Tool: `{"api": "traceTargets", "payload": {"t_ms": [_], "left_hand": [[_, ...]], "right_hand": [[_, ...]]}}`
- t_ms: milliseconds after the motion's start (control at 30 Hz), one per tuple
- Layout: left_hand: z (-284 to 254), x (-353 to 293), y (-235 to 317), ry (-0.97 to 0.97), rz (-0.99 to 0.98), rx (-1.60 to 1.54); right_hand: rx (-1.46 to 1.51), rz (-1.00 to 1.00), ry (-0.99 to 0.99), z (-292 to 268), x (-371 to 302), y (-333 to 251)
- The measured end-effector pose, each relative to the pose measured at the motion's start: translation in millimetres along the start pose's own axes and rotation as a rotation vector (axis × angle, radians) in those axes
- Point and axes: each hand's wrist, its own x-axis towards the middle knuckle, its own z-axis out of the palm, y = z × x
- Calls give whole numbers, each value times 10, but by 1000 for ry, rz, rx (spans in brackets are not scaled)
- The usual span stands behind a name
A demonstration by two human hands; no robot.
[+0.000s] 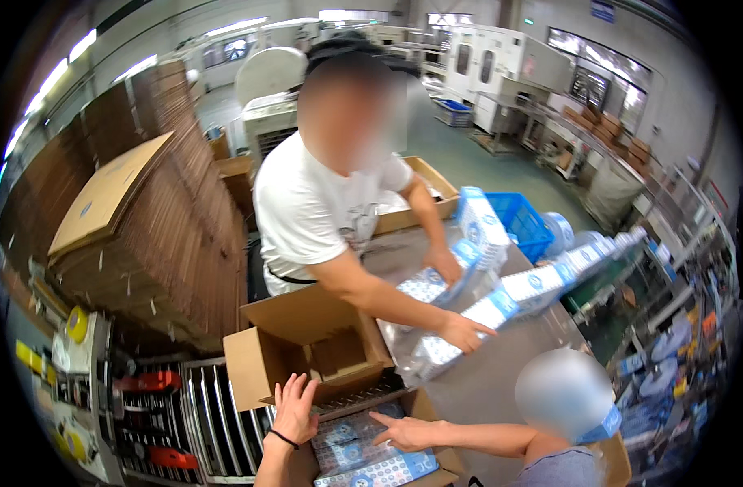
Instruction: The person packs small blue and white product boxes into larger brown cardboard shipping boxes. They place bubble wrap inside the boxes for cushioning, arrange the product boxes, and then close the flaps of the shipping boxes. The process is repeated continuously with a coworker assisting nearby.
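L hand (pixel 292 410) open, fingers spread, empty, by the carton (pixel 422 406); contact w/ it unclear. R hand (pixel 408 434) loosely open, index finger out, nothing gripped, over the packs (pixel 375 472) inside; can't tell if touching. Packs = wht/blue, small repeat print + blue end panel w/ lettering; long, boxy, some under clear shiny film. Carton: plain brn cardboard. Just beyond it, box (pixel 314 316), same matl, flaps up. Co-worker (pixel 306 211) in wht tee has both hands on similar wrapped bundles (pixel 538 286) on smooth grey counter (pixel 501 385).
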Motion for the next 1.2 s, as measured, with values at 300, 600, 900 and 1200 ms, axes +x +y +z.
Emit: {"api": "traceTargets", "payload": {"t_ms": [300, 600, 900, 1200], "left_hand": [[252, -164, 1242, -75, 71, -780], [670, -243, 1737, -151, -60, -1124], [1232, 1212, 2482, 169, 297, -21], [1411, 2249, 2782, -601, -98, -277]], "right_hand": [[128, 114, 855, -245, -1704, 1070], [-552, 675, 959, -2045, -2299, 2940], [-543, 381, 344, -1520, -1266, 2605], [-890, 907, 956, -2341, -2525, 3659]]}}
